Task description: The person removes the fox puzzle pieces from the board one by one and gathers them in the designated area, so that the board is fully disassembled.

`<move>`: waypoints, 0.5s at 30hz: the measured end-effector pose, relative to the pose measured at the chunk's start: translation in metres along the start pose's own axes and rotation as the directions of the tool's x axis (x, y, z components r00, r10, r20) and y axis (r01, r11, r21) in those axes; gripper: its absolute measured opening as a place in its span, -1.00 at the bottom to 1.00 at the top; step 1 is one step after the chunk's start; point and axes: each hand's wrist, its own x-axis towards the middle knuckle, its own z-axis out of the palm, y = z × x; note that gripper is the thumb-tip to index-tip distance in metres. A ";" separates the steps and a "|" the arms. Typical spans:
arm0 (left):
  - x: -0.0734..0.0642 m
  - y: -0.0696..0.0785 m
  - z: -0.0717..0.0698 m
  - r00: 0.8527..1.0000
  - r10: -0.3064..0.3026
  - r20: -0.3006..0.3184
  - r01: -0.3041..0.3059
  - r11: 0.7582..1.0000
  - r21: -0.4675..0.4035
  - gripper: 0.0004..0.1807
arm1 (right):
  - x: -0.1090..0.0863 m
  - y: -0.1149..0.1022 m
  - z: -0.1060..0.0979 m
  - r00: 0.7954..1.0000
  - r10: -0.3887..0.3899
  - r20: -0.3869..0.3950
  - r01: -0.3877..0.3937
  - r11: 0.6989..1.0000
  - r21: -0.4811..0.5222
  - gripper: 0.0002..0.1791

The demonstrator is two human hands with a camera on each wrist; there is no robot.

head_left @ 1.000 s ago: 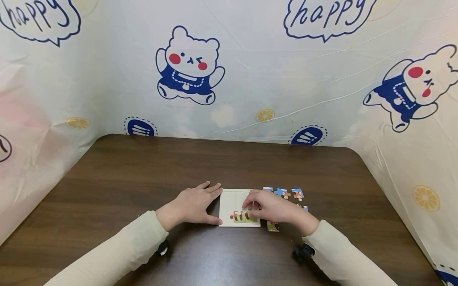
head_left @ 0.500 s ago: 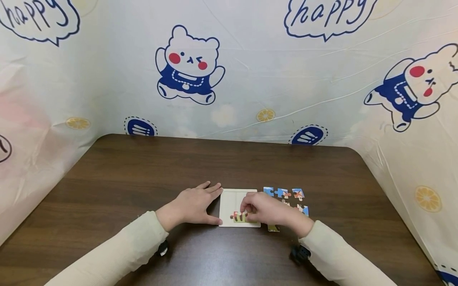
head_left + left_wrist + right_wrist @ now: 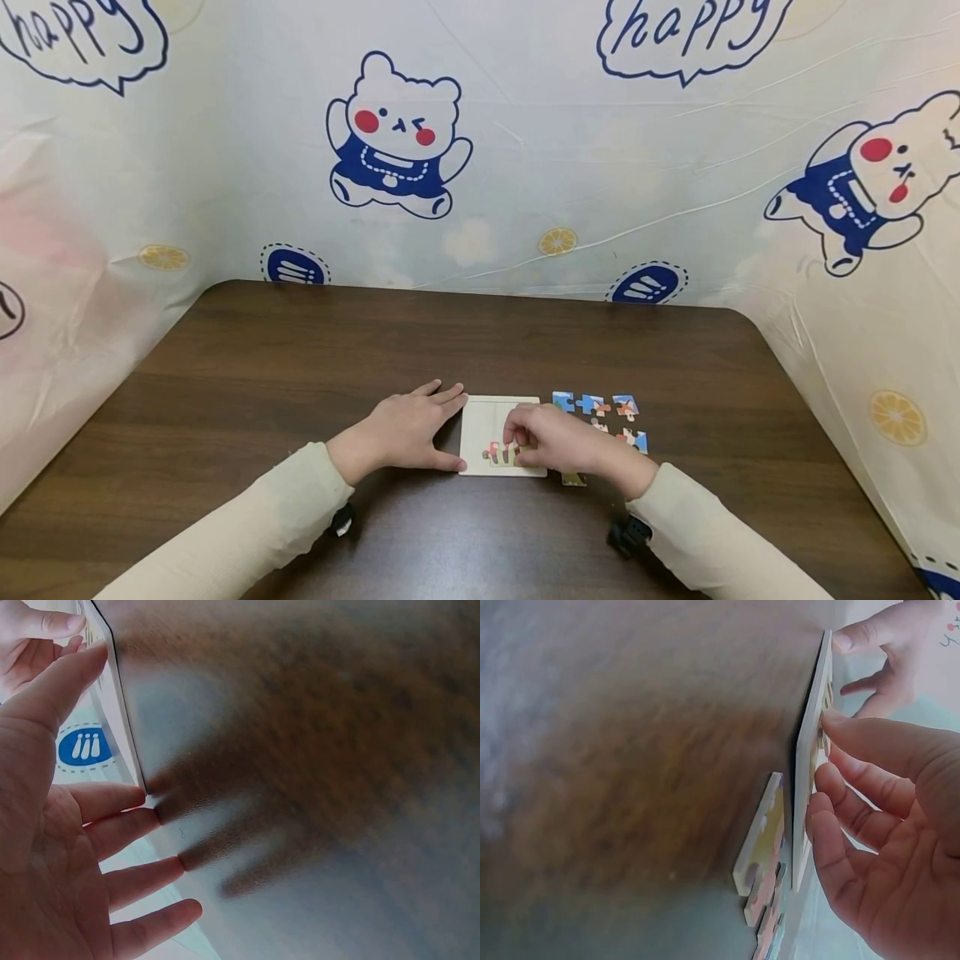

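A pale, shallow puzzle tray (image 3: 480,421) lies flat on the table. My left hand (image 3: 408,429) has its fingers spread, the thumb and index fingertip touching the tray's left edge; the left wrist view shows the palm side of this hand (image 3: 67,825). Over the tray's lower right, my right hand (image 3: 558,437) pinches a puzzle piece (image 3: 821,740) low against the tray between thumb and curled index finger. Green and red striped puzzle pieces (image 3: 498,455) lie in the tray's lower part, partly hidden by that hand.
Right of the tray lie several loose jigsaw pieces, among them a blue one (image 3: 562,401), one with an orange figure (image 3: 625,407) and a green one (image 3: 573,479) nearer me. Beyond the brown table (image 3: 360,342) hangs a printed cloth (image 3: 510,167).
My right hand has shifted slightly left over the tray since the earliest frame, uncovering more of the loose pieces; over the last half second it barely moves. The left hand stays in place.
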 end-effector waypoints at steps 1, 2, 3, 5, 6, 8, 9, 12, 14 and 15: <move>0.000 0.000 0.000 1.000 0.000 0.001 0.000 1.000 0.000 0.04 | 0.000 0.000 -0.001 1.000 0.000 -0.001 0.000 1.000 0.013 -0.87; 0.000 0.000 0.000 1.000 0.003 0.000 -0.003 1.000 -0.002 0.03 | -0.001 0.000 -0.001 1.000 0.003 0.000 -0.003 1.000 0.029 -0.87; 0.000 0.000 0.000 1.000 0.001 0.002 -0.001 1.000 -0.001 0.04 | -0.001 0.000 -0.001 1.000 0.007 0.001 -0.007 0.999 0.046 -0.88; 0.001 0.000 0.000 1.000 -0.003 0.004 0.003 1.000 0.002 0.04 | -0.001 0.000 -0.002 1.000 0.015 0.004 -0.015 0.997 0.081 -0.88; 0.001 0.000 0.000 1.000 -0.004 0.005 0.004 1.000 0.001 0.04 | -0.001 0.000 -0.002 1.000 0.018 0.006 -0.019 0.995 0.096 -0.88; 0.001 0.000 0.000 1.000 -0.006 0.007 0.006 1.000 0.002 0.05 | -0.001 0.001 -0.003 0.999 0.030 0.012 -0.031 0.991 0.127 -0.90; 0.002 0.000 0.000 1.000 -0.008 0.010 0.008 1.000 0.002 0.05 | -0.001 0.001 -0.003 0.999 0.031 0.015 -0.033 0.990 0.138 -0.90; 0.002 0.001 0.000 1.000 -0.008 0.011 0.008 1.000 -0.006 0.05 | -0.001 0.001 -0.003 0.999 0.040 0.021 -0.043 0.985 0.169 -0.92; 0.002 0.001 0.000 1.000 -0.011 0.015 0.011 1.000 -0.006 0.06 | -0.002 0.001 -0.003 0.999 0.045 0.024 -0.049 0.982 0.184 -0.93; 0.002 0.001 0.000 1.000 -0.014 0.018 0.014 1.000 -0.004 0.06 | -0.002 0.001 -0.003 0.999 0.046 0.026 -0.050 0.980 0.192 -0.94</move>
